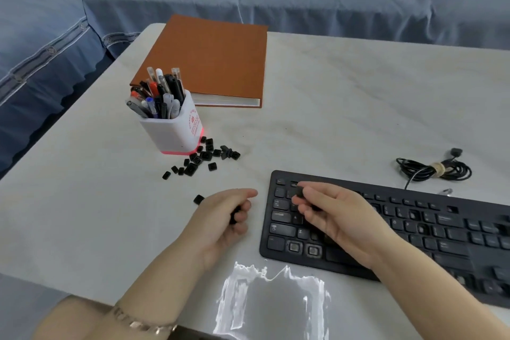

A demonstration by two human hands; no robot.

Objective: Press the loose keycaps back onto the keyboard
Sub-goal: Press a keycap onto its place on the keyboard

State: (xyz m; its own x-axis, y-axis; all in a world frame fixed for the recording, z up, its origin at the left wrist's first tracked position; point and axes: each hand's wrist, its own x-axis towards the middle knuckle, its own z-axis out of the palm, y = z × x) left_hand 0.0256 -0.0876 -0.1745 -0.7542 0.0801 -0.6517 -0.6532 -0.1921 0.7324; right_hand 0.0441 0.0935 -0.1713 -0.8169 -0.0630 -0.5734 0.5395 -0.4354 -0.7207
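A black keyboard (414,226) lies at the right front of the table, with bare switch sockets showing in its bottom-left rows. My right hand (334,215) hovers over the keyboard's left end, pinching a black keycap (297,191) between thumb and fingers. My left hand (223,218) rests on the table just left of the keyboard, fingers curled around black keycaps (236,214). One loose keycap (198,199) lies beside that hand. A pile of several black keycaps (202,159) sits farther back, next to the pen holder.
A white pen holder (171,130) full of pens stands left of centre. An orange folder (209,61) lies behind it. The keyboard's coiled cable (433,170) rests at the right. The table edge (69,130) runs along the left; a blue-covered sofa lies beyond.
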